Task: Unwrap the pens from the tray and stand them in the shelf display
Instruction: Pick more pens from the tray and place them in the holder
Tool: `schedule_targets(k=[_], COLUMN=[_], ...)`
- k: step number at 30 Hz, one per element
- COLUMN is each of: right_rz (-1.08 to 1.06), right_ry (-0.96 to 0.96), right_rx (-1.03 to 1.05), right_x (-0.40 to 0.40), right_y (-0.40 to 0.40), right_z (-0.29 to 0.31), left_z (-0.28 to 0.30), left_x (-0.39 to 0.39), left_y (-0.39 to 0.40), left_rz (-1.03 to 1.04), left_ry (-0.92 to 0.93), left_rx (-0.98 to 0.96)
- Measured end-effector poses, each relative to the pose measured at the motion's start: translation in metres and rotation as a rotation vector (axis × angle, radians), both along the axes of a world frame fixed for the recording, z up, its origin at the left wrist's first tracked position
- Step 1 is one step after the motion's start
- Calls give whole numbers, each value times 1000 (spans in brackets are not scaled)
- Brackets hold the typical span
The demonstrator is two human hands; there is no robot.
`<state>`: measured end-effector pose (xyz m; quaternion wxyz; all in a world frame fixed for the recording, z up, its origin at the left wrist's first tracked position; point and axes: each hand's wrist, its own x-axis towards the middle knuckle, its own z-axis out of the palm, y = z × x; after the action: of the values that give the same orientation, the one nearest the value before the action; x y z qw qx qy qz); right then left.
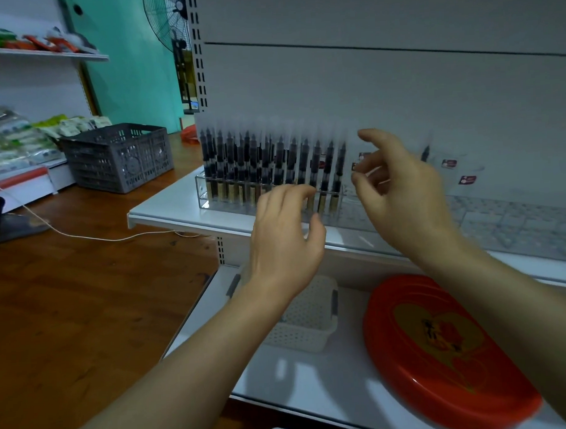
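Many dark pens (275, 165) stand upright in a clear acrylic display (207, 197) on the upper shelf (166, 215). My left hand (286, 243) hovers just in front of the display's right end, fingers loosely curled, holding nothing. My right hand (399, 194) is raised right of the display, thumb and fingertips close together beside small red labels (364, 155) on clear wrapping; blur hides any pinch. Behind it a wrapped pen (425, 153) and more red-labelled clear wrappers (449, 163) lean by the back wall. The red tray (409, 364) lies on the lower shelf with no pens visible on it.
A white perforated basket (311, 322) sits on the lower shelf below my left wrist. A grey crate (119, 156) stands on the wooden floor to the left, with a thin white cord (83, 235) trailing past it. A fan (169, 22) stands behind the shelf upright.
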<state>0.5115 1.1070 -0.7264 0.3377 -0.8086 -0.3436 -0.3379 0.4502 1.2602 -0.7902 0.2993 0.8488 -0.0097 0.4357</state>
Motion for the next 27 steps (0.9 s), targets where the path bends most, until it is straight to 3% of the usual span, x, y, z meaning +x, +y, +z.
schedule_targets(k=[5,10,19,27], right_rz=[34,57,158,233], right_ry=[10,77,510,714], right_rx=[146,157,-327,-767], right_x=[-30,-63,-92,-115], right_y=[-10,-20,-57,-91], right_z=[-37,-103,-252,-328], left_z=[-8,-51,-190,-266], left_x=[-24,-44,-89,-121], left_y=[-14,-21,-19,-18], left_rz=[-177,-259,-415,-472], left_ry=[53,159,818,1224], left_rx=[-210,-183,-130,123])
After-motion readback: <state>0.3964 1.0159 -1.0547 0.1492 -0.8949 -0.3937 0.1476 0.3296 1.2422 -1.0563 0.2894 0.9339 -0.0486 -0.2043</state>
